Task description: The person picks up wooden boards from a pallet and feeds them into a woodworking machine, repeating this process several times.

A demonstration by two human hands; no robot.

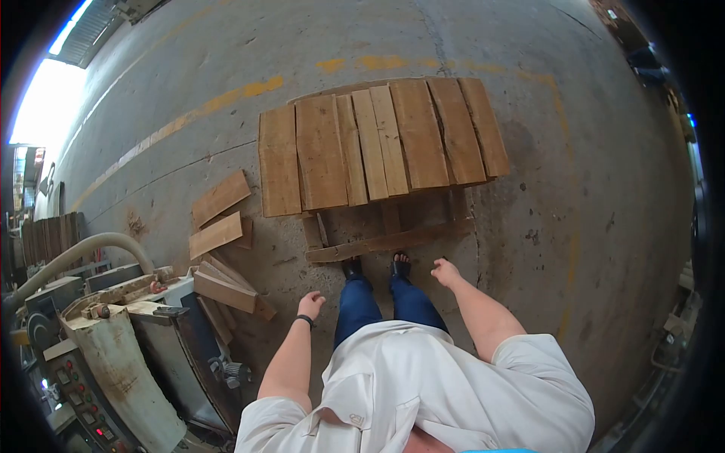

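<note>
Wooden boards lie side by side in a stack on a wooden pallet, just beyond my feet. My left hand hangs in the air left of my legs, its fingers loosely curled; whether it holds anything is too small to tell. To the right of my legs, my right hand is raised below the pallet's right end, with thumb and fingers partly bent and no object visible in it. Neither hand touches the boards.
Loose wood pieces lie on the floor left of the pallet. A machine with a control panel and a thick hose stands at the lower left. Yellow lines mark the concrete floor.
</note>
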